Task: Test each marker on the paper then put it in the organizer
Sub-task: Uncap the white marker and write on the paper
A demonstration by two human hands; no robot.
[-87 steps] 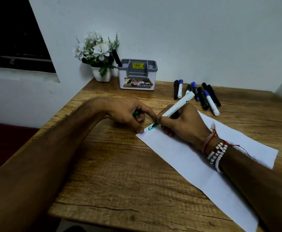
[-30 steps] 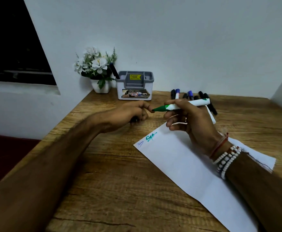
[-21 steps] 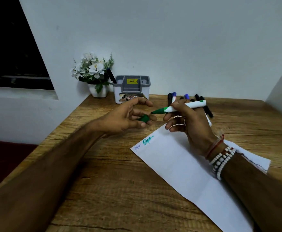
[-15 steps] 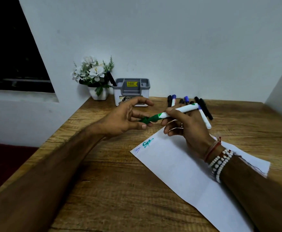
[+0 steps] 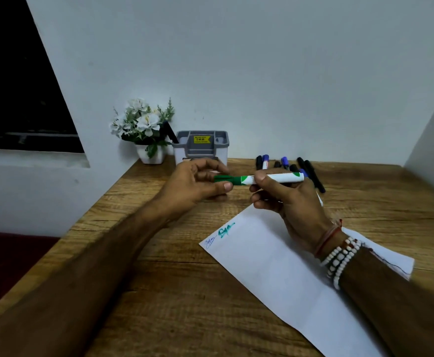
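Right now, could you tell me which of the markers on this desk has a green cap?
It is the white-barrelled marker held level between the left hand and right hand. The loose markers lying behind show only blue or black caps.

Looks like a home desk corner. Wooden table (image 5: 185,292) against plain wall (image 5: 288,73), flower pot (image 5: 151,155), dark window (image 5: 17,86).

Both forearms bare, no sleeves. Left hand (image 5: 195,185): no rings or bands visible. Right hand (image 5: 292,206): wrist wears thin red thread band (image 5: 329,238), then white bead bracelet (image 5: 341,260) wound in several rows, few dark beads among them.
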